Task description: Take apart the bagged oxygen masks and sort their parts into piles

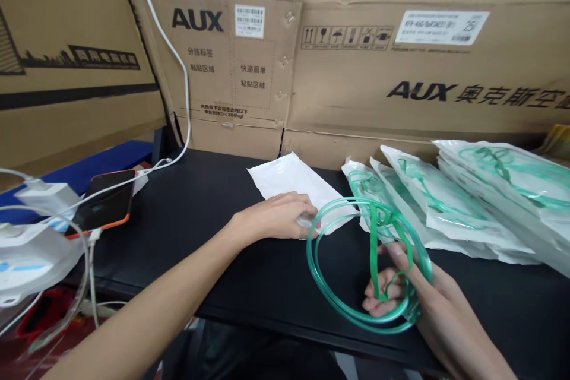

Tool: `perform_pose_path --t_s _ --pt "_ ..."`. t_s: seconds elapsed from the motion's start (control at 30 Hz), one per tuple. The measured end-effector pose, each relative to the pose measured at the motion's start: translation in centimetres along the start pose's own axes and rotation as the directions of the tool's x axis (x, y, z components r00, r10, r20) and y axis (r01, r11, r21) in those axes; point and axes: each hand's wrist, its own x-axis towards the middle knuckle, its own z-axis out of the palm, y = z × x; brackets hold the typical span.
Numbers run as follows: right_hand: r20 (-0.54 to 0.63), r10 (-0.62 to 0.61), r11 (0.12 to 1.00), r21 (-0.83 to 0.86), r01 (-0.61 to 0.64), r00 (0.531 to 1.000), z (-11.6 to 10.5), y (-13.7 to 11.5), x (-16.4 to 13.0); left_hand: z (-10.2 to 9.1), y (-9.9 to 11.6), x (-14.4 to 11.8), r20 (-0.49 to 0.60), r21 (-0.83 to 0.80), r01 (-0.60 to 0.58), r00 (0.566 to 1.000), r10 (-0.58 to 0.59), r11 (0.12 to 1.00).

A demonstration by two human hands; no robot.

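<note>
A flat white pouch (307, 181) lies on the black tabletop, its far end toward the cardboard. My left hand (285, 214) is closed on the pouch's near edge, fingers curled down and some of the fingertips hidden. Looped around my right hand (401, 279) is a coil of clear green tubing (332, 303) with a flat green strap (374, 249). The fingers of that hand are bent around the coil and strap, holding them above the table near its front edge. The coil's upper left part overlaps the pouch's near corner in view.
Several sealed pouches (449, 196) with green tubing inside are stacked at the right. Cardboard boxes (356, 95) stand along the back. On the left are a phone (107, 199) in an orange case, white chargers (35, 255) and a white cable (171, 41).
</note>
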Motion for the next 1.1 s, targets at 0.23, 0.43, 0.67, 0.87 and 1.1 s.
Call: perform_pose_path --t_s 0.23,0.43,0.67,0.87,1.1 --pt "0.004 -0.002 1.0 -0.006 0.002 1.0 0.0 0.0 0.0 -0.4 -0.8 0.3 -0.01 -0.071 0.017 1.0 -0.018 0.997" --pt "0.001 0.009 0.999 -0.04 -0.009 1.0 0.2 -0.3 0.0 1.0 1.0 0.3 -0.118 0.036 0.09 0.989 -0.085 0.995" --pt "-0.016 0.024 0.997 -0.069 -0.025 1.0 0.3 -0.6 0.1 2.0 1.5 0.5 -0.184 0.033 0.073 0.981 -0.066 0.997" --pt "-0.025 0.034 0.993 -0.112 -0.037 0.999 0.7 -0.4 0.6 1.1 0.2 0.1 -0.216 -0.117 0.121 0.966 -0.144 0.986" --pt "0.103 0.068 0.979 -0.198 -0.047 0.992 1.2 -0.6 1.6 1.5 0.2 0.3 -0.221 -0.141 0.081 0.969 -0.111 0.987"
